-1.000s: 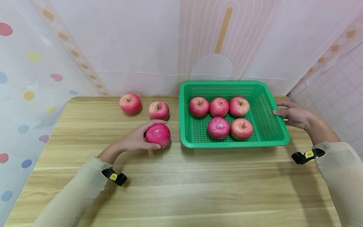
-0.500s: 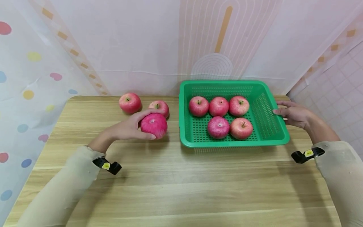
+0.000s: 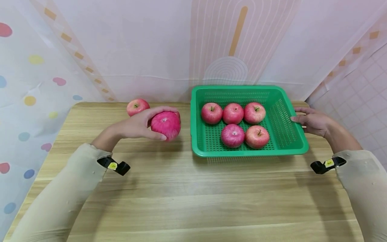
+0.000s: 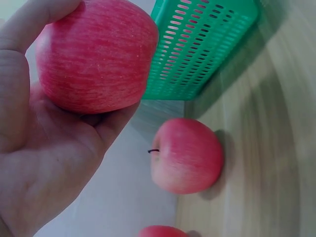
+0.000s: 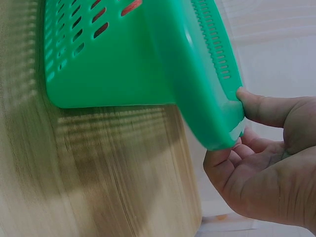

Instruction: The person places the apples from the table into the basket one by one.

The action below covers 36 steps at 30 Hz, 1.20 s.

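My left hand [image 3: 137,125] grips a deep pink apple [image 3: 167,125] between thumb and fingers, raised off the table. In the left wrist view a paler apple [image 4: 190,157] with a short stem stands on the wood just past the held one; in the head view the held apple and hand hide nearly all of it. Another apple [image 3: 136,106] sits farther left, partly behind the hand. On the right, a green plastic basket [image 3: 248,154] holds several apples in two rows. My right hand [image 3: 314,122] pinches its right rim, thumb over the edge and fingers beneath.
The wooden table [image 3: 193,201] ends at a patterned backdrop [image 3: 145,50] close behind the apples and basket. The basket's left wall stands a short way right of the held apple. Inside the basket, bare mesh floor shows at front left and along the right.
The left hand has lifted the apple off the table and moved it back, so it now covers the paler apple behind. My right hand and the basket have stayed in place.
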### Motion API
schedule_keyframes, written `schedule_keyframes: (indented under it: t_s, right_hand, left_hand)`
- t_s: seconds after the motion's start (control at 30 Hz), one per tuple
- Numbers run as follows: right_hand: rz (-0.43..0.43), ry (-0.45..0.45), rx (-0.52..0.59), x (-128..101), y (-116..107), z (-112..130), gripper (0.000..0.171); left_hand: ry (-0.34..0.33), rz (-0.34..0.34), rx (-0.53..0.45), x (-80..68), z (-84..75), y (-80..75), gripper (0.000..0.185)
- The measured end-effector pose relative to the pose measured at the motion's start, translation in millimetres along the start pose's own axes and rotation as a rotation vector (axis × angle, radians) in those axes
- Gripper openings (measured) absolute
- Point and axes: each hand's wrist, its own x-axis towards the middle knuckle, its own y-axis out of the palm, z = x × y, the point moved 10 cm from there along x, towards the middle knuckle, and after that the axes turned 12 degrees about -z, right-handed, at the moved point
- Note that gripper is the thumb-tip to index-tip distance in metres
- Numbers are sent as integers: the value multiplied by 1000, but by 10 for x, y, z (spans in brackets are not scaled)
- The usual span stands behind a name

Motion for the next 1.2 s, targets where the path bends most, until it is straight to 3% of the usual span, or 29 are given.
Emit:
schedule_keyframes:
  t_s: [0.13,0.27,0.47,0.73,0.97,1.2]
  right_hand:
    - [-1,0,-4,0,-2,-2,32]
    - [6,-10,-3,4,-5,-2,29]
    - [1,-10,-11,16,-21,-23,25]
    - [-1,-9,-31,14,-20,-24,29]
    - [2,-8,-29,5,-13,-19,29]
    - [4,-2,-22,10,-14,-22,29]
  left_hand:
    - [3,-12,69,69,-92,-30,76]
    - [1,3,78,143,-197,-30,77]
    - [0,62,22,261,-352,12,75]
    - [-70,97,-61,422,-415,82,75]
    - [-39,109,34,590,-485,125,73]
    - [-1,148,35,803,-578,199,69]
